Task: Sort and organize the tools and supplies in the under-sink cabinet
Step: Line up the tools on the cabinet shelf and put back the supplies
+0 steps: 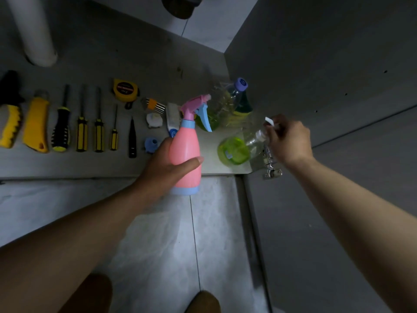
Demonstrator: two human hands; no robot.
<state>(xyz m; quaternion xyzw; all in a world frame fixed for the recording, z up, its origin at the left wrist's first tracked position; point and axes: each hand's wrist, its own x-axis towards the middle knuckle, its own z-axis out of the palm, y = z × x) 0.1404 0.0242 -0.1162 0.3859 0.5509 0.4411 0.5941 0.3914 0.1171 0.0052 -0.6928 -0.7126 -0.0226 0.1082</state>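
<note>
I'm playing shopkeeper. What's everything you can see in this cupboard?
pipe: 1, white, back left
handled tool: 1, black-yellow, far left
utility knife: 1, yellow, beside it
screwdrivers: 4, yellow-black, mid-row
tape measure: 1, yellow, behind the row
hex keys: 1 set, orange, by tape measure
small bits: several, black, white, blue, row's right end
spray bottle: 1, pink, front edge
purple-capped bottle: 1, clear, back right
clear bottle: 1, green liquid, right side
hinge: 1, silver, right front
left hand: 1, grips spray bottle
right hand: 1, pinches clear bottle's top

— Where does it look from?
— From the person's head, wide-angle, tilted steeply down and forward.
— How near?
— Close over the grey under-sink cabinet floor (90,164), with the pale tiled room floor (158,245) nearest the camera.
</note>
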